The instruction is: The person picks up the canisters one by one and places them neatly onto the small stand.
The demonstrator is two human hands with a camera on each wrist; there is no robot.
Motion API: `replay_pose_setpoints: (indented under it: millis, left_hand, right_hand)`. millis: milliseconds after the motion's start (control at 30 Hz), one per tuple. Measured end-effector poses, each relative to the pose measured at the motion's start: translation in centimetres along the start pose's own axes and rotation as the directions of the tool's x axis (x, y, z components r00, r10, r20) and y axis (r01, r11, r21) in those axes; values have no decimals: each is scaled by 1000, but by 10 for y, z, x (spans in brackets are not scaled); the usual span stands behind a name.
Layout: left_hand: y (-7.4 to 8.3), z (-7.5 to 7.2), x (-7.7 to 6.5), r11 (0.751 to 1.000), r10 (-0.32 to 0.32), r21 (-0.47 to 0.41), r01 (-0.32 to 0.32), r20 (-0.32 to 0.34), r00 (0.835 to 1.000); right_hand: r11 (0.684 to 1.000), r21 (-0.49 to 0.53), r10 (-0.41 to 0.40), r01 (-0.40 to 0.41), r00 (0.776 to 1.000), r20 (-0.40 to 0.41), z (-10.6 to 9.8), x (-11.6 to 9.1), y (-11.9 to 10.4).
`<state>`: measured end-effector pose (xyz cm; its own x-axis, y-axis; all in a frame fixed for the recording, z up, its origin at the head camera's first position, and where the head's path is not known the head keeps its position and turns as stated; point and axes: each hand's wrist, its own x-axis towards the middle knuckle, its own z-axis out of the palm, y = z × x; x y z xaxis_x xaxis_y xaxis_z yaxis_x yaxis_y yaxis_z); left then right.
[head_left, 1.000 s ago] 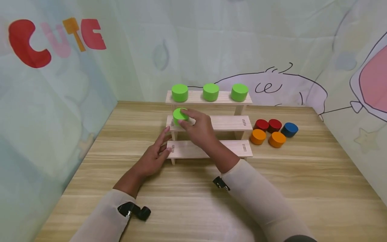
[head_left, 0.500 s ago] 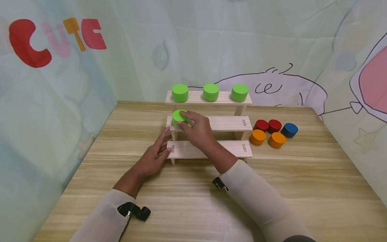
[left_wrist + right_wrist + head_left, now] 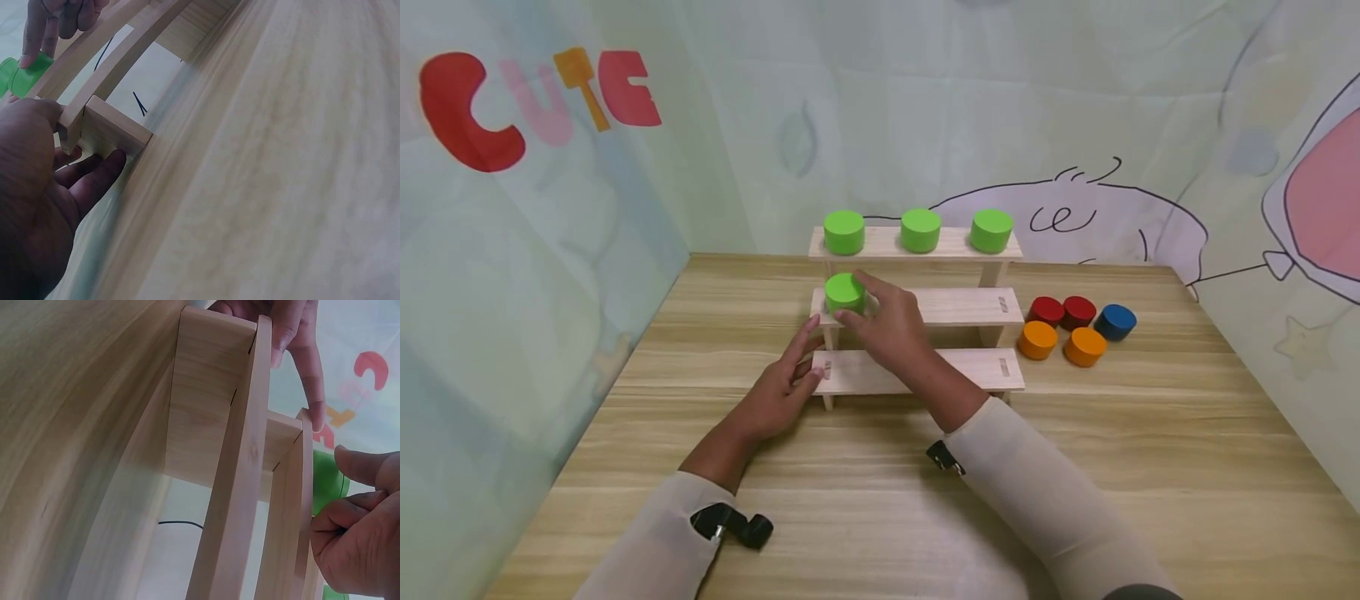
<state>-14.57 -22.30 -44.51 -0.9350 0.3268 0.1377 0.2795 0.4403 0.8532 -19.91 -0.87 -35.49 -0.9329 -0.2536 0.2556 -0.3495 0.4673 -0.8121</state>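
Observation:
A three-tier wooden display stand (image 3: 947, 306) stands on the table. My right hand (image 3: 891, 325) is at its middle tier, with thumb and index finger against the right side of a green cylinder block (image 3: 844, 292) at the tier's left end. In the right wrist view, the thumb (image 3: 356, 464) lies at the edge of that green block (image 3: 326, 481) and the other fingers are curled in. My left hand (image 3: 778, 396) holds the stand's left end, its thumb at the lowest board. Its lower fingers (image 3: 100, 178) lie against the outer face of the side panel (image 3: 115, 128).
Three more green blocks (image 3: 920, 231) sit spaced along the top tier. Right of the stand, two red blocks (image 3: 1078, 312), two orange blocks (image 3: 1085, 347) and a blue block (image 3: 1116, 322) are grouped on the wooden table (image 3: 850, 500). A printed cloth (image 3: 737, 125) hangs behind.
The green block has settled slightly toward the front left of the middle tier. My right thumb and index finger have shifted from over its top to its right side. My left hand stays put.

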Motion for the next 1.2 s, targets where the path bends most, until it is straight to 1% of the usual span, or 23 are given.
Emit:
replay_pose_setpoints:
  millis: [200,333,467,633,833,1000,1200]
  left_hand:
    - [-3,0,0,1000,21,-3,-21,-1,1000]
    - [-5,0,1,999,46,3,-46,-13,999]
    - [-5,0,0,998,56,6,-56,-18,998]
    - [-5,1,0,999,50,2,-50,-14,999]
    - [-5,2,1,998,55,4,-55,-12,998]
    - [-5,2,1,998,59,16,-58,-15,998]
    - [-3,0,1,998,59,25,-58,-18,998]
  right_hand:
    - [999,-39,-6,5,1000,-17,-1,-3,0]
    - [998,-56,-6,4,1000,-29,-6,-6,1]
    - [997,-73,-2,-1,999,-41,-14,-10,3]
    - [995,-96,-17,12,998,-55,-26,-15,11]
    - [996,-86,-41,35,997,-72,-46,-23,22]
    - [993,-107,-59,50,995,-82,-62,-29,32]
    - [993,-97,-78,72,995,-61,-77,-35,43]
